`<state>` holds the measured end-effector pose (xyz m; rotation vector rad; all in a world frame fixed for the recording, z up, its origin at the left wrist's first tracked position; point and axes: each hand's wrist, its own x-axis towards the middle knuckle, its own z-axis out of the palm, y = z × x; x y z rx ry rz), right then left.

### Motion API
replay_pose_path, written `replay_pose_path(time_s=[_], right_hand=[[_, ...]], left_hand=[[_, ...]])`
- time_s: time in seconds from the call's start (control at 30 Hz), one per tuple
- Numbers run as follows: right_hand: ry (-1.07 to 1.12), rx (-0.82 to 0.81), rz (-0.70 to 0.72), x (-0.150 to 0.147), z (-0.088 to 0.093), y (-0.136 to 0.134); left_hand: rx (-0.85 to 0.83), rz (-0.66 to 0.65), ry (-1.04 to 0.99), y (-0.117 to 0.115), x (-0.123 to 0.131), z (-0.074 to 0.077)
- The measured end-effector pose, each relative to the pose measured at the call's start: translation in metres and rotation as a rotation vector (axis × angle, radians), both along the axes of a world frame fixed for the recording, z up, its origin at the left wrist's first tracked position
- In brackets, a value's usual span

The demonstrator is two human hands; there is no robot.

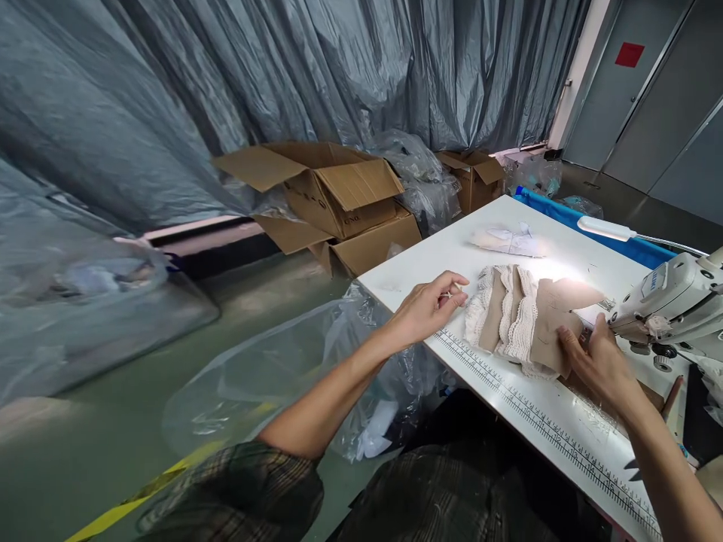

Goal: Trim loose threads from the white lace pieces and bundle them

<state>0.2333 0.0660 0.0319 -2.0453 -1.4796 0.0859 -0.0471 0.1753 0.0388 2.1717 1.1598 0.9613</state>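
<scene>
A strip of brown fabric (556, 316) with rows of cream lace trim (517, 324) lies on the white sewing table (407, 278). My left hand (432, 305) is beside its left end, thumb and fingers pinched together; a small pale bit shows between them, too small to name. My right hand (599, 365) rests at the right end of the brown fabric, thumb on it and fingers apart, close to the sewing machine (672, 297). Its fingertips are partly hidden near the needle area.
A pale tied fabric bundle (508, 239) lies behind the lace. A lamp (607, 228) lights the tabletop. A printed ruler (525, 410) runs along the front edge. Cardboard boxes (361, 188) and a clear plastic bag (271, 369) are on the floor at left.
</scene>
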Motion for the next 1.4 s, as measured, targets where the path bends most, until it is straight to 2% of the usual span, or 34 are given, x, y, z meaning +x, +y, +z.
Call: replay_pose_path(time_s=[0.07, 0.13, 0.27, 0.33, 0.4, 0.47, 0.57, 0.67, 0.73, 0.8, 0.9, 0.97, 1.07, 1.2, 1.3, 1.4], right_hand=[[-0.022, -0.082, -0.019, -0.009, -0.003, -0.006], [-0.074, -0.056, 0.026, -0.019, -0.002, -0.014], [-0.228, 0.186, 0.15, -0.036, 0.007, -0.02], [-0.3, 0.312, 0.239, -0.044, 0.013, -0.011], [-0.341, 0.363, 0.321, -0.053, 0.016, 0.006], [-0.362, 0.282, 0.336, -0.063, 0.018, 0.026], [-0.401, -0.025, 0.229, -0.075, 0.022, 0.048], [-0.414, -0.285, 0.13, -0.078, 0.028, 0.053], [-0.399, -0.355, 0.128, -0.075, 0.03, 0.051], [-0.385, -0.34, 0.142, -0.07, 0.031, 0.049], [-0.383, -0.233, 0.142, -0.063, 0.032, 0.049], [-0.381, -0.147, 0.122, -0.06, 0.036, 0.051], [-0.33, 0.053, 0.042, -0.058, 0.049, 0.054], [-0.23, 0.438, -0.027, -0.059, 0.068, 0.047], [-0.241, 0.641, 0.035, -0.072, 0.073, 0.031], [-0.203, 0.682, 0.195, -0.097, 0.068, 0.012]], left_hand=[[0.073, -0.033, 0.06, -0.001, 0.005, 0.007], [0.127, -0.08, 0.115, -0.003, 0.011, 0.015], [0.137, -0.138, 0.201, -0.003, 0.025, 0.025], [0.063, -0.126, 0.242, -0.001, 0.033, 0.027], [-0.025, -0.096, 0.277, 0.001, 0.04, 0.029], [-0.089, -0.06, 0.319, 0.004, 0.044, 0.03], [-0.166, -0.056, 0.363, 0.007, 0.046, 0.03], [-0.241, -0.127, 0.281, 0.009, 0.045, 0.025], [-0.271, -0.183, 0.191, 0.011, 0.045, 0.02], [-0.273, -0.237, 0.112, 0.014, 0.046, 0.016], [-0.219, -0.301, 0.015, 0.018, 0.047, 0.016], [-0.166, -0.301, -0.061, 0.022, 0.048, 0.022], [-0.089, -0.223, -0.223, 0.026, 0.047, 0.037], [0.003, -0.101, -0.398, 0.018, 0.041, 0.059], [0.006, -0.198, -0.404, 0.0, 0.033, 0.068], [-0.036, -0.33, -0.396, -0.025, 0.023, 0.071]])
